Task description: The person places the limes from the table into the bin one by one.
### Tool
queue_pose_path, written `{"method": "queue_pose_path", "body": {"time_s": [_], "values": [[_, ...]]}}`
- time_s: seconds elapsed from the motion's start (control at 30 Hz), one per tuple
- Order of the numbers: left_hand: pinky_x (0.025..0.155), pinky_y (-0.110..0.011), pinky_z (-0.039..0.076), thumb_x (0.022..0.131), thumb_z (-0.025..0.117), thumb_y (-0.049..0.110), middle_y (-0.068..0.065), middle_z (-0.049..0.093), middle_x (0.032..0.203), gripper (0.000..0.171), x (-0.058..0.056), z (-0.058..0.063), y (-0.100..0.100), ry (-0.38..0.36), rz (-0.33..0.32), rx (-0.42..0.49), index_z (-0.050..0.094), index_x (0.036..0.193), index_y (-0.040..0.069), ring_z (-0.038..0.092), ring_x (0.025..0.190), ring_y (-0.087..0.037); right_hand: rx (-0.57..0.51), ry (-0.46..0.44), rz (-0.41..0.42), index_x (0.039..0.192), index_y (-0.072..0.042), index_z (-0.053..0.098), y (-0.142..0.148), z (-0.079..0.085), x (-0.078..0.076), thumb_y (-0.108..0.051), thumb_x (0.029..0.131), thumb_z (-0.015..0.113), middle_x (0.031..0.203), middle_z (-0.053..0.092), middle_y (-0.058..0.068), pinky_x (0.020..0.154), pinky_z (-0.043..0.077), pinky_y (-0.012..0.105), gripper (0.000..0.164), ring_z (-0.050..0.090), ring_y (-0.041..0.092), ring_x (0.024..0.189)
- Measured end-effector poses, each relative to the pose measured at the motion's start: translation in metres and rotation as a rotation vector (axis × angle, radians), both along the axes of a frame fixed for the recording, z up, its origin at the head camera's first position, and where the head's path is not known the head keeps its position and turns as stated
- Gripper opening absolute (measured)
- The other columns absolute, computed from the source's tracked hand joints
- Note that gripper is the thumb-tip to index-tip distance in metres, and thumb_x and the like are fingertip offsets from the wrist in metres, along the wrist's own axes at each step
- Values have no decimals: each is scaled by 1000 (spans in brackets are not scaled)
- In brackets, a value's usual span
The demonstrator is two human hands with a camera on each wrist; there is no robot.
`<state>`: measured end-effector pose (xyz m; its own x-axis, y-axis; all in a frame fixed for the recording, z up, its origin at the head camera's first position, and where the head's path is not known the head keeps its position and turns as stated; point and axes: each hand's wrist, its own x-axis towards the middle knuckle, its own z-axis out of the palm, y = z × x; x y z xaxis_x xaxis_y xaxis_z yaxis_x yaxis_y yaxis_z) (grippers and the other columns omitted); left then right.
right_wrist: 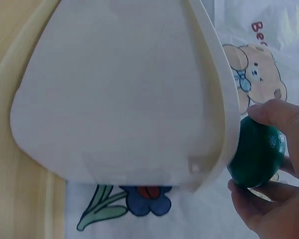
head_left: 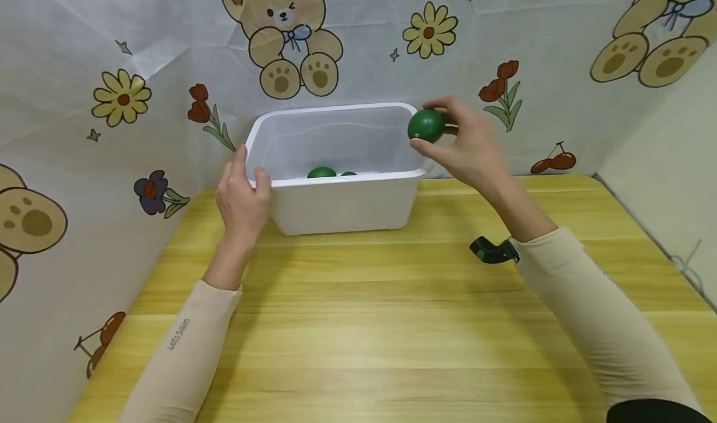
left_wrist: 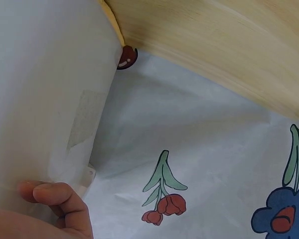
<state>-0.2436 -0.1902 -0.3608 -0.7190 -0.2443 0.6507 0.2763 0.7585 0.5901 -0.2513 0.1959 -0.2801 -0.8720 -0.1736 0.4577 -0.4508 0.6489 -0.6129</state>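
Observation:
A white plastic tub [head_left: 347,205] stands on the wooden table against the patterned backdrop. My left hand [head_left: 243,193] holds its near left corner, the thumb by the front rim and the fingers along the left side. In the left wrist view, the fingers of that left hand [left_wrist: 62,206] lie against the tub's wall. Just above the tub's right rim, my right hand [head_left: 467,140] pinches a smooth green lime [head_left: 426,125] between thumb and fingers. In the right wrist view the lime [right_wrist: 257,152] appears beside the rim. Inside the tub another lime [head_left: 322,172] and part of one more [head_left: 348,173] show; the front wall hides the rest.
The wooden table [head_left: 358,323] spreads out in front of the tub. Behind it hangs a white cloth [head_left: 364,43] printed with bears and flowers. A black curved piece [head_left: 493,250] sticks out from the right sleeve. At the right is a pale wall [head_left: 666,180].

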Motion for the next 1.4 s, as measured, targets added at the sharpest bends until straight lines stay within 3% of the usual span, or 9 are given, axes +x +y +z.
{"method": "queue_pose_path", "body": {"time_s": [0.23,0.47,0.63,0.87,1.17,1.4], "values": [[90,-62,55,97,46,36,-30,67,127,65,-1,2,3,-9,-8,5,54,151,0,67,111,-46,68,4,82,142,-17,57,-24,-5,-5,-33,90,83,140,66,9,106,54,47,60,65,31,128],[95,-61,55,97,46,36,-29,67,131,65,0,2,5,-23,-18,6,54,152,1,67,116,-45,86,28,86,139,-13,59,-26,-17,-8,-28,88,84,133,66,10,93,55,43,59,63,27,107],[95,-62,55,97,46,36,-28,67,131,65,0,3,5,-19,-18,9,53,153,2,67,117,-45,97,26,94,140,-11,58,-24,-20,-8,-29,89,83,135,65,11,94,55,45,60,64,29,112],[92,-62,55,97,45,36,-29,67,131,66,-1,2,6,-17,-20,7,53,152,2,67,115,-45,67,26,76,142,-6,59,-20,-23,-7,-33,92,81,145,64,13,113,43,53,61,55,34,137],[81,-61,55,97,46,35,-29,68,125,65,-1,0,5,10,-23,7,55,151,1,68,105,-45,11,56,79,141,-5,60,-14,-30,-3,-31,94,79,144,64,12,114,46,53,57,53,32,140],[79,-62,52,96,47,33,-31,68,120,65,1,0,2,16,-6,16,56,150,-1,66,101,-47,-24,22,37,146,-6,56,-1,-34,1,-32,97,76,150,59,13,115,43,56,59,50,31,144]]}}
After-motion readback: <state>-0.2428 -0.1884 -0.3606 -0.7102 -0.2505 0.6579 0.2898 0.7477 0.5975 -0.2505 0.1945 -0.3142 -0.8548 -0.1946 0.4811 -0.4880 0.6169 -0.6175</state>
